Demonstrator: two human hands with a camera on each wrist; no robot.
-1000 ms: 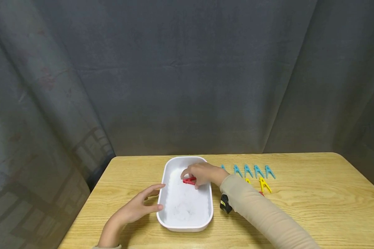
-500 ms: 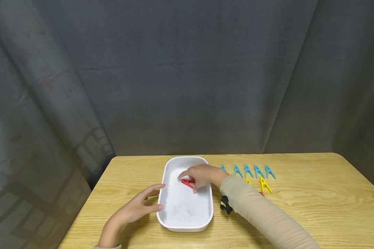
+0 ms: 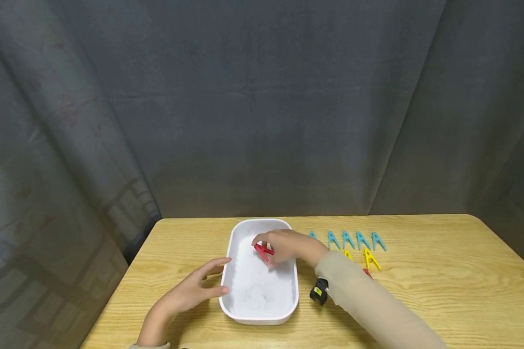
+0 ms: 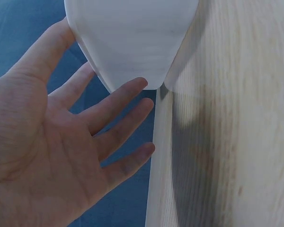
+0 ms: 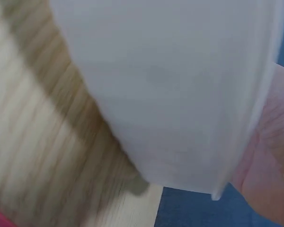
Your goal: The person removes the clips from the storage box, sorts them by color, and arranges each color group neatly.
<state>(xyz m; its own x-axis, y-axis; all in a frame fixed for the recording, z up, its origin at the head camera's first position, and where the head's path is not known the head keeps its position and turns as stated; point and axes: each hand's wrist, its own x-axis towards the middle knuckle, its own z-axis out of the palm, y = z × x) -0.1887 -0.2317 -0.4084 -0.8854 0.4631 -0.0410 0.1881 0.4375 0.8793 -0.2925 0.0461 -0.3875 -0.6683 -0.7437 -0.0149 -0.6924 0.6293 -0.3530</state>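
A white rectangular tray [image 3: 257, 291] stands on the wooden table. Inside it, toward the back, my right hand [image 3: 284, 243] pinches a red clothespin [image 3: 262, 252] between thumb and fingers. The clothespin slants, its legs toward the palm. At the tray's left side my left hand [image 3: 194, 289] holds nothing, its spread fingertips and thumb at the rim. In the left wrist view, the left hand [image 4: 61, 127] has its fingers extended beside the tray wall [image 4: 137, 42]. The right wrist view shows only part of the right hand [image 5: 270, 151] behind the tray wall [image 5: 170, 94], which hides the fingers.
Several blue clothespins [image 3: 361, 240] lie in a row right of the tray. Nearer are yellow clothespins [image 3: 371, 260] and a red one [image 3: 367, 273], partly covered by the right sleeve [image 3: 367, 295]. A black wrist camera [image 3: 319, 292] hangs under that wrist. Dark curtain [image 3: 262, 121] stands behind the table.
Half a second ago, the right index finger reached out past the red clothespin; now the fingers are drawn in around it. The clothespin has turned and shifted slightly. The left hand stays still.
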